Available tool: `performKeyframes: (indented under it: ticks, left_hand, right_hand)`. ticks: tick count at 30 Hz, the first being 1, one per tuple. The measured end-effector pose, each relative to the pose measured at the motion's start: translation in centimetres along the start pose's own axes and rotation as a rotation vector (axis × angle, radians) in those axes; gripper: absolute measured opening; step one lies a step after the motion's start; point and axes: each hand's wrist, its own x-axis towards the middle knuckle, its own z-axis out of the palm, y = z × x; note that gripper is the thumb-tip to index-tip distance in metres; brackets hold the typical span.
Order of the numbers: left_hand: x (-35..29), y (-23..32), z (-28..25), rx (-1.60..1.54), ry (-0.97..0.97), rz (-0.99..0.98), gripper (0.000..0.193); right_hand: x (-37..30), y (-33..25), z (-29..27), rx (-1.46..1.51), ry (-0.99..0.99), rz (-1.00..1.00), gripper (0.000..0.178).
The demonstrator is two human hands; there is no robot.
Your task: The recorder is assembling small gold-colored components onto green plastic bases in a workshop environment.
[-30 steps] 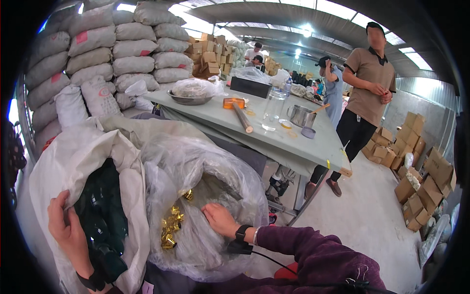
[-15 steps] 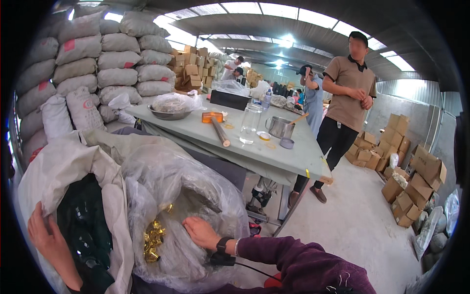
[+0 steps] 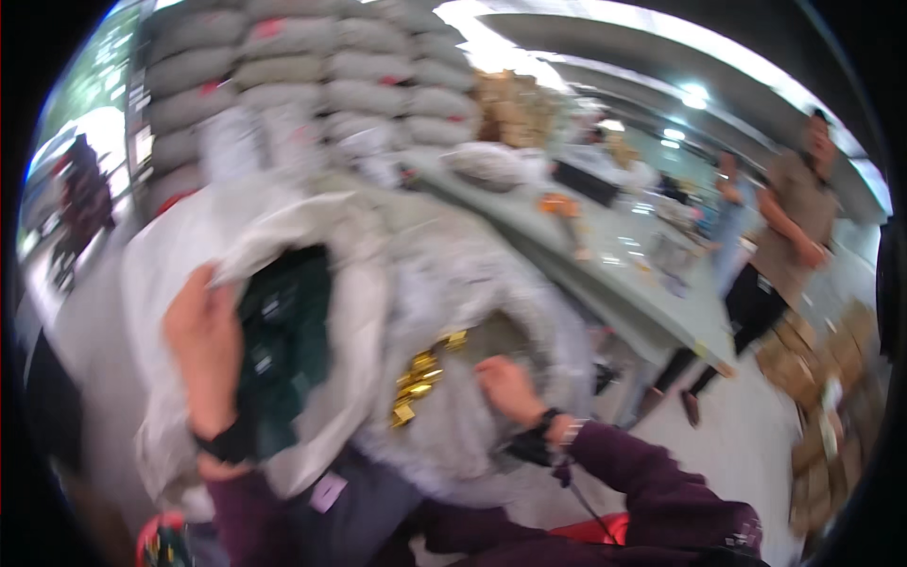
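A large white sack [image 3: 354,293] stands before me on the left, with dark green shiny things [image 3: 283,364] inside its mouth, too blurred to name. At the sack's left rim is my left hand [image 3: 203,331], its fingers closed on the edge. Beside the sack sits a clear plastic bag [image 3: 453,269], also with its mouth open. Several shiny gold pieces [image 3: 419,383] lie in a row on its inner fold. My right hand [image 3: 510,387] is over the bag's opening, just right of the gold pieces, fingers curled together; what they hold, if anything, is hidden.
Behind the bags runs a long grey-green table [image 3: 614,288] with an orange-headed hammer [image 3: 559,204] on it. Stacked sacks [image 3: 368,66] line the back. A person [image 3: 798,203] stands right of the table, near cardboard boxes [image 3: 817,350]. Something red [image 3: 600,527] is by my right forearm.
My view has swung left and blurred, so the scene sits further right. My left hand's fingers, spread on the sack before, now close at its rim. The right hand stays by the gold pieces.
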Motion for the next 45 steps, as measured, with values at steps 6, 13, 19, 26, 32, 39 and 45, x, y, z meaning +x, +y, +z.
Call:
performKeyframes:
  ticks: [6, 13, 19, 26, 32, 39, 45]
  left_hand:
    - [0.9, 1.2, -0.1, -0.089, 0.067, 0.047, 0.017]
    - [0.1, 1.0, -1.1, -0.082, 0.052, 0.085, 0.018]
    - [0.1, 1.2, -0.8, -0.123, 0.001, 0.035, 0.022]
    - [0.1, -0.1, -1.5, -0.158, 0.016, -0.005, 0.020]
    - [1.2, 1.6, -1.5, 0.033, -0.027, 0.197, 0.019]
    - [1.0, 0.7, -3.9, 0.013, -0.030, 0.155, 0.017]
    - [0.2, 1.2, -1.1, -0.122, 0.026, 0.021, 0.026]
  right_hand:
    - [1.4, -14.2, -3.4, 0.179, -0.065, -0.371, 0.011]
    - [10.8, -23.1, 6.1, 0.048, -0.322, -0.708, 0.027]
    - [24.8, -24.4, 15.3, -0.184, -0.102, -0.822, 0.044]
    - [26.6, -22.2, 21.3, 0.247, -0.175, -0.953, 0.053]
    - [28.8, -19.7, 18.1, 0.534, -0.534, -1.063, 0.059]
    - [28.0, -25.1, 23.3, 0.684, -0.769, -1.068, 0.065]
    - [27.7, -21.7, 25.1, 0.375, -0.722, -0.923, 0.071]
